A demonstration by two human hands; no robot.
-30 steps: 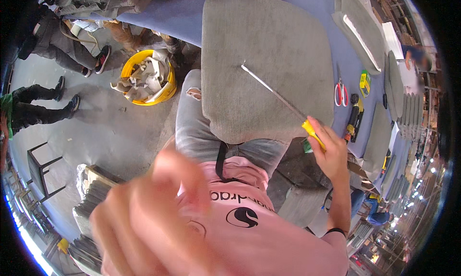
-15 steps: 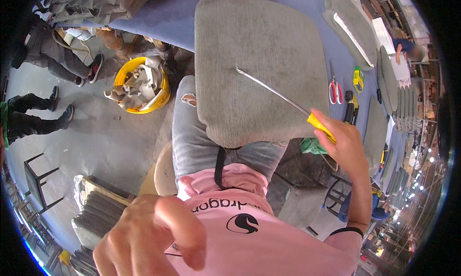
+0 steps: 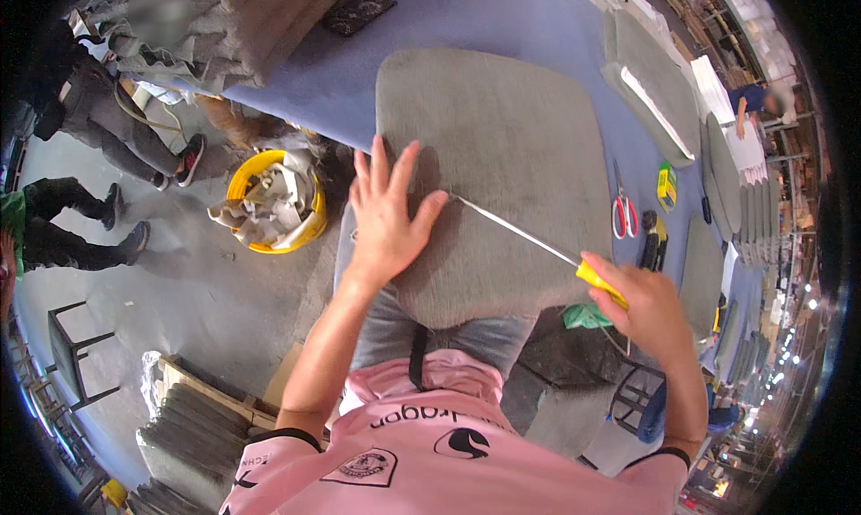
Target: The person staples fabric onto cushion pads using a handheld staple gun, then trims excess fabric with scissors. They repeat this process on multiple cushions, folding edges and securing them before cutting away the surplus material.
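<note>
A grey fabric-covered seat cushion (image 3: 529, 129) lies across my lap and the edge of the blue-covered table. My left hand (image 3: 392, 206) rests on its left side, fingers spread, with the thumb close to the tip of a yellow-handled screwdriver (image 3: 525, 234). The handle is in my right hand (image 3: 641, 300), closed round it at the cushion's right edge. The long metal shaft slants up and left, and its tip meets the fabric near the middle. Whether the tip goes into the fabric, I cannot tell.
Red-handled scissors (image 3: 624, 217), a yellow-green box (image 3: 666, 187) and a black tool (image 3: 654, 242) lie on the table to the right. More grey cushions (image 3: 659, 103) sit beyond. A yellow bucket (image 3: 320, 212) of scraps stands on the floor at left, near other people's legs (image 3: 126, 147).
My left hand has come up from low in front of me and now lies on the cushion. My right hand still grips the screwdriver, its tip still at the cushion's middle. The whole view has shifted.
</note>
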